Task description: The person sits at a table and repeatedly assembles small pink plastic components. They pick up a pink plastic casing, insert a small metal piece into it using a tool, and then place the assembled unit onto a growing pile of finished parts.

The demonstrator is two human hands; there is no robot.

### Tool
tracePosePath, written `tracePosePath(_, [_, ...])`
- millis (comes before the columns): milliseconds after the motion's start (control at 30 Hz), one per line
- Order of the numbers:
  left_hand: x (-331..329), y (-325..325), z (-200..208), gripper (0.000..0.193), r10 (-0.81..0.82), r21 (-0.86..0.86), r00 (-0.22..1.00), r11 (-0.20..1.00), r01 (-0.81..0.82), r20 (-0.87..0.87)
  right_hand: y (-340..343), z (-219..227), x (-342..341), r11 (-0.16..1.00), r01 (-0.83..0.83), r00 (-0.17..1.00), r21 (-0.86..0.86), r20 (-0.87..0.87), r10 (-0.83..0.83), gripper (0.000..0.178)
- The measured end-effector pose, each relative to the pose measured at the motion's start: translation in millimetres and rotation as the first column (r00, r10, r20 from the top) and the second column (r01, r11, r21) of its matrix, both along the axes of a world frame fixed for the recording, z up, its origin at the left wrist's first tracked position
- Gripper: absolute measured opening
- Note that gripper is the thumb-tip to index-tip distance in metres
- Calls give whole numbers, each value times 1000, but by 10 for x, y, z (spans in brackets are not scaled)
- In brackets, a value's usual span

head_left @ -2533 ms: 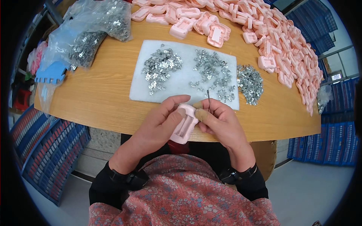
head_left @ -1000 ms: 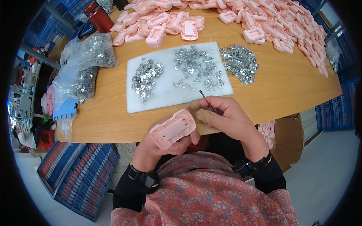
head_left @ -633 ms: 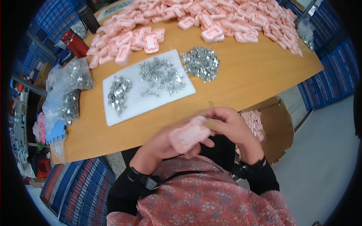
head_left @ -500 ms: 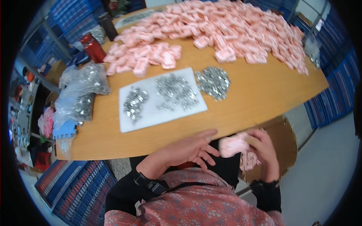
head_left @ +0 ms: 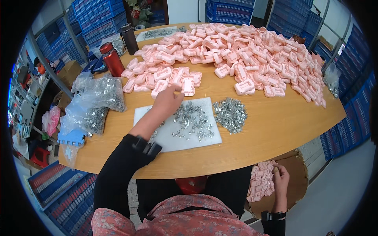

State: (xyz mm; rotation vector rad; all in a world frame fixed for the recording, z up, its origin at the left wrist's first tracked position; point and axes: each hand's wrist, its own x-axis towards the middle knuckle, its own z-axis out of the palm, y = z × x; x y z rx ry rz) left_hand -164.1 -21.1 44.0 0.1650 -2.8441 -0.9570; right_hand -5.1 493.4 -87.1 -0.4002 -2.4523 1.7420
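Observation:
My left hand (head_left: 168,101) reaches across the white foam sheet (head_left: 157,145) to the near edge of a small group of pink plastic shells (head_left: 188,85). Its fingers are bent together at the shells, and what they grip, if anything, is hidden. Under the wrist and beside it on the foam lie small shiny metal clips (head_left: 193,118). Down at the right, my right hand (head_left: 280,180) hangs over an open cardboard box (head_left: 297,173) holding more pink shells (head_left: 260,183). Its fingers are bent down at those shells, their tips partly hidden.
A heap of metal clips (head_left: 231,115) lies right of the foam. The large pink shell pile (head_left: 252,59) covers the table's far side. At left stand a red flask (head_left: 111,59), a dark bottle (head_left: 128,38) and clear bags of metal parts (head_left: 106,92). Blue crates (head_left: 98,19) surround the table.
My left hand has moved from the table's front edge forward to the pink shells. My right hand, which held a pink shell near my lap, has lowered to the box. The view has tilted up.

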Motion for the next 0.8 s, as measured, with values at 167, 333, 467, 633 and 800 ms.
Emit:
tracePosePath(167, [-548, 406, 83, 81, 174, -306, 984, 939, -155, 35, -522, 338, -108, 987, -140, 984, 75, -97, 147, 12])
tracePosePath(333, [-789, 442, 103, 74, 134, -484, 983, 873, -57, 126, -559, 590, -13, 982, -151, 979, 115, -117, 164, 11])
tracePosePath(467, [-728, 237, 130, 51, 153, -379, 988, 912, -154, -33, -616, 667, 12, 993, -48, 945, 105, -319, 80, 14])
tracePosePath(633, [-337, -2, 363, 39, -280, 839, 922, 538, -80, 268, -742, 822, -45, 986, -124, 961, -108, -260, 93, 17])
tracePosePath(800, [276, -79, 391, 51, -527, 991, 848, 135, 19, 55, -1148, 1002, -268, 962, -269, 912, 48, -309, 271, 20])
